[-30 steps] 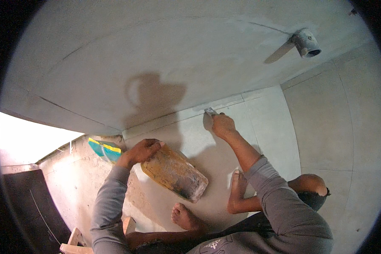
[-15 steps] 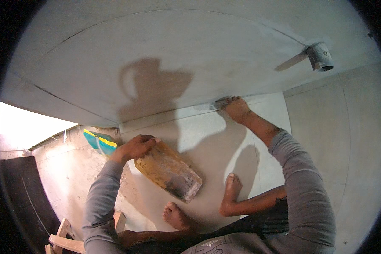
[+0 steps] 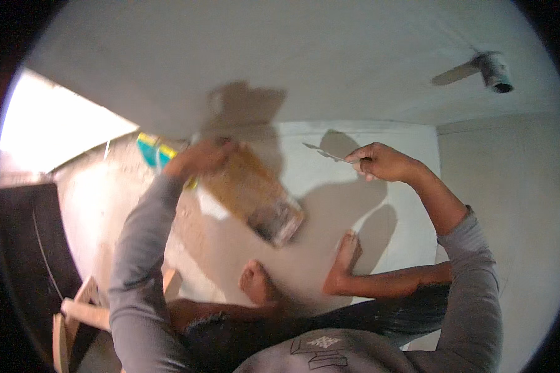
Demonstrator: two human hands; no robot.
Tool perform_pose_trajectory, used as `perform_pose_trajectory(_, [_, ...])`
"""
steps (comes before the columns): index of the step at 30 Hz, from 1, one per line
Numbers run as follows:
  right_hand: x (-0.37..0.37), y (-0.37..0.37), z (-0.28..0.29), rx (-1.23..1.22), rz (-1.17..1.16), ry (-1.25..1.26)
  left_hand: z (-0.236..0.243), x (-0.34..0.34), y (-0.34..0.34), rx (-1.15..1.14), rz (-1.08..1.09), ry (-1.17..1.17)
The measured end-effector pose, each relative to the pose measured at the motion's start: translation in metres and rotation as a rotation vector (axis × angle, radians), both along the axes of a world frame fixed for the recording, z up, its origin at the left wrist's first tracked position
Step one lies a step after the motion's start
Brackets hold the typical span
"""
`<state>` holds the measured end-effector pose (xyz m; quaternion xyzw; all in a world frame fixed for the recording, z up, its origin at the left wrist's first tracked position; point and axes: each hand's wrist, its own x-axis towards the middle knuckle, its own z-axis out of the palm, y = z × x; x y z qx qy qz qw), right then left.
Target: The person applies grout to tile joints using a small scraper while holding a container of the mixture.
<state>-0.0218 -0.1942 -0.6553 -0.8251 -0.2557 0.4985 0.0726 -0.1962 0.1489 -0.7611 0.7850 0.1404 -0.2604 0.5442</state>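
Observation:
My left hand (image 3: pixel 208 158) grips the upper end of a worn yellowish tub (image 3: pixel 246 186), with fingers closed round its edge. Grey paste-like residue coats the tub's lower end, and motion blurs both. In my right hand (image 3: pixel 386 163) is a scraper (image 3: pixel 326 153), its thin flat blade pointing left, with thumb and fingers pinched at its near end. The blade appears apart from the wall (image 3: pixel 354 62), above the pale floor tiles (image 3: pixel 410 236). Shadows of my hands, the tub and the blade fall on wall and floor.
A grey pipe stub (image 3: pixel 496 71) sticks out of the wall at the upper right. A teal and yellow bag (image 3: pixel 152 151) lies beyond my left wrist. Wooden pieces (image 3: pixel 86 311) and a dark panel (image 3: pixel 31 242) stand at the left. My bare feet (image 3: pixel 258 281) rest on the floor.
My right hand has drawn the scraper away from the foot of the wall, and the blade now shows edge-on. The tub stays in my left hand; the whole view has shifted.

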Motion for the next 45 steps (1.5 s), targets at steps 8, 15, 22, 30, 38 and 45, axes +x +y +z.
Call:
perform_pose_trajectory(8, [-0.115, 0.081, -0.018, 0.004, -0.178, 0.395, 0.04, -0.027, 0.004, 0.182, 0.135, -0.158])
perform_pose_trajectory(15, [-0.131, 0.073, -0.068, 0.002, -0.663, 0.653, 0.078, -0.047, -0.026, 0.284, 0.159, -0.307])
perform_pose_trajectory(22, [-0.156, 0.078, -0.088, 0.035, -0.836, 0.703, 0.083, -0.055, -0.036, 0.406, 0.111, -0.316])
perform_pose_trajectory(30, [-0.163, 0.071, -0.098, 0.223, -0.673, 0.751, 0.09, -0.049, -0.043, 0.44, 0.169, -0.336])
perform_pose_trajectory(38, [-0.133, 0.061, -0.041, 0.416, -0.765, 0.808, 0.076, -0.068, -0.02, 0.376, 0.247, -0.239])
perform_pose_trajectory(45, [-0.083, 0.013, -0.049, 0.716, -0.947, 0.745, 0.045, -0.087, 0.008, 0.174, 0.196, -0.152])
